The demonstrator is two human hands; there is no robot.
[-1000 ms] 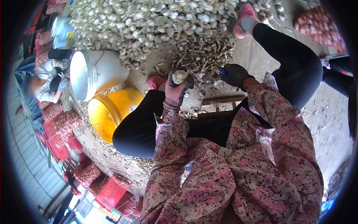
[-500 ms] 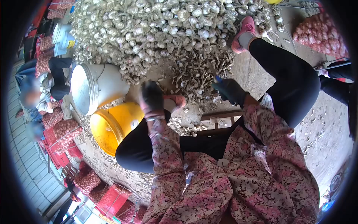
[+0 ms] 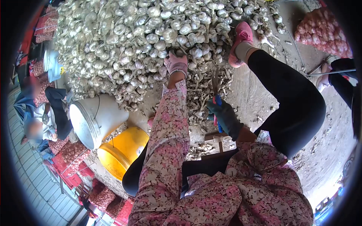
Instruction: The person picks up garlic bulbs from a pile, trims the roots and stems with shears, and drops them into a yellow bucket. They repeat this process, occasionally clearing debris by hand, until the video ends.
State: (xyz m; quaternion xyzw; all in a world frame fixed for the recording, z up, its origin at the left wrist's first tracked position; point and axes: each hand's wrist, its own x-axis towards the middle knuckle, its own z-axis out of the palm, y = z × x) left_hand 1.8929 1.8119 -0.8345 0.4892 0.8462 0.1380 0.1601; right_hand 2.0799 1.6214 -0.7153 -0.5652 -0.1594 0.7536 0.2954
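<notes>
My left hand (image 3: 176, 63), in a pink glove with dark fingers, reaches into the near part of a large garlic pile (image 3: 124, 45). Its fingers curl down among the bulbs, and whatever lies under them is hidden. In a dark glove, my right hand (image 3: 223, 114) grips pruning shears (image 3: 215, 82) with blue and red handles. The narrow blades point forward, over cut stalks (image 3: 201, 88) on the ground. A white bucket (image 3: 109, 113) and a yellow bucket (image 3: 130, 145) lean on their sides to the left of my left arm.
Between my legs is a low wooden frame (image 3: 218, 141). A red net sack of garlic (image 3: 322, 32) stands at the far right, near another person's legs (image 3: 341, 77). Other people sit at the left among more filled sacks (image 3: 71, 154). My pink shoe (image 3: 241, 41) borders the pile.
My left hand has moved forward from beside the buckets to the garlic pile. My right hand has shifted slightly down and left, with the shears' blades now plainly visible. The view has shifted a little.
</notes>
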